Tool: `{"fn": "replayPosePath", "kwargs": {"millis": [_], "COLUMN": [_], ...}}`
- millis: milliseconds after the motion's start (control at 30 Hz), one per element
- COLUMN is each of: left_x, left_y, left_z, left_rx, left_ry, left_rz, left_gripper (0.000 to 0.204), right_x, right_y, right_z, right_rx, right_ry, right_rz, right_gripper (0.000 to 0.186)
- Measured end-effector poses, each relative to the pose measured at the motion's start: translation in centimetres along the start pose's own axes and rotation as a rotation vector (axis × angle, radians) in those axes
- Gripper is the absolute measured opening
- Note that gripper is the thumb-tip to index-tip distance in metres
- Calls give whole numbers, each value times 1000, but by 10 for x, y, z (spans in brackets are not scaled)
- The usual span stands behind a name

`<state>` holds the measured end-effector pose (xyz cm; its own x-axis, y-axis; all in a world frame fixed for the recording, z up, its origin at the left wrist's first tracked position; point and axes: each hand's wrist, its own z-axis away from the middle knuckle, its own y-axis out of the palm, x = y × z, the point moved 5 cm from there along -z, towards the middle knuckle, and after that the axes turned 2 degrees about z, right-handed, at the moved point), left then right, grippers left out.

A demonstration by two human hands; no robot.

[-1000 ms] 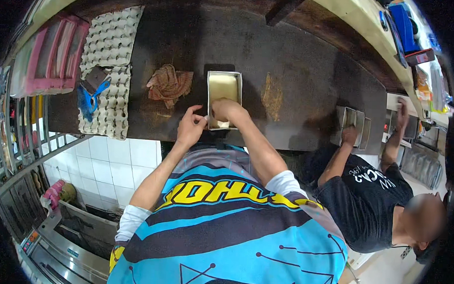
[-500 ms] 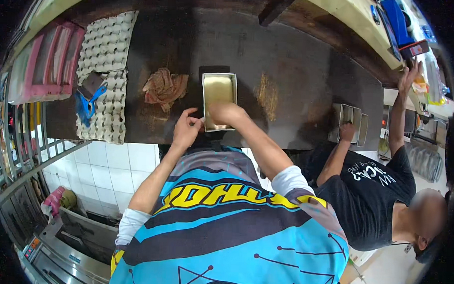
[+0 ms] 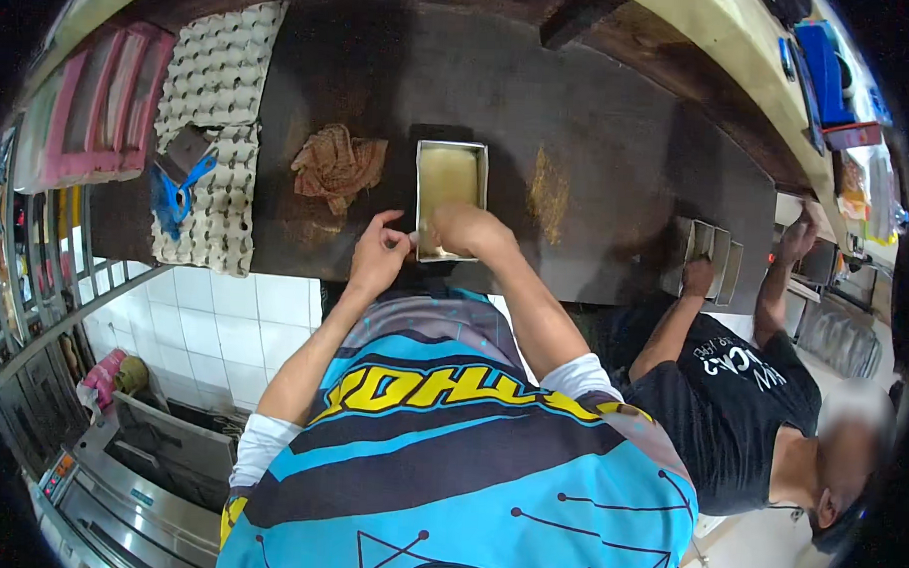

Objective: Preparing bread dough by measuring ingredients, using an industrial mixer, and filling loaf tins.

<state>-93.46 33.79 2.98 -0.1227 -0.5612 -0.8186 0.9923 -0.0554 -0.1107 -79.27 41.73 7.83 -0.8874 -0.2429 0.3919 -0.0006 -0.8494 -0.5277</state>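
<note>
A rectangular metal loaf pan [image 3: 452, 176] with a golden-toned inside lies on the dark table in front of me. My left hand [image 3: 377, 253] is at its near left corner, thumb and forefinger pinched against the pan's wall. Inside the near half of the pan is my right hand [image 3: 463, 230], its fingers curled downward over the bottom. The back of that hand hides its fingertips and whatever they may hold. Left of the pan lies a crumpled reddish-brown cloth [image 3: 336, 167].
Egg-carton trays [image 3: 216, 85] with a blue-handled brush [image 3: 187, 190] on them are at left, beside pink-framed containers [image 3: 102, 106]. Brown crumbs [image 3: 549, 192] dust the table to the right. Farther right, a co-worker in black [image 3: 721, 393] has a hand at several joined pans [image 3: 711, 258].
Both my hands stay at the pan, with the right one shifted slightly inside it. The co-worker's raised arm has come down from the shelf. The whole view has shifted a little.
</note>
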Motion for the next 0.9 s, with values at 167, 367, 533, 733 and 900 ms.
{"fn": "replayPosePath", "kwargs": {"millis": [167,367,533,733,900], "left_x": [0,5,5,-4,6], "left_y": [4,0,3,2,0], "left_z": [-6,1,10,5,8], "left_rx": [28,-17,9,8,-25], "left_ry": [25,29,5,6,28], "left_rz": [15,-7,-49,0,-83], "left_gripper": [52,50,50,50,51], "right_x": [-28,5,-4,-14,-1], "right_y": [34,11,10,35,-22], "right_z": [-40,5,-19,-45,-24], "right_rx": [96,-51,-41,-200,-229], "right_ry": [45,-57,-88,-121,-98], "right_rz": [-29,-60,92,37,51], "right_gripper": [35,27,23,20,19]}}
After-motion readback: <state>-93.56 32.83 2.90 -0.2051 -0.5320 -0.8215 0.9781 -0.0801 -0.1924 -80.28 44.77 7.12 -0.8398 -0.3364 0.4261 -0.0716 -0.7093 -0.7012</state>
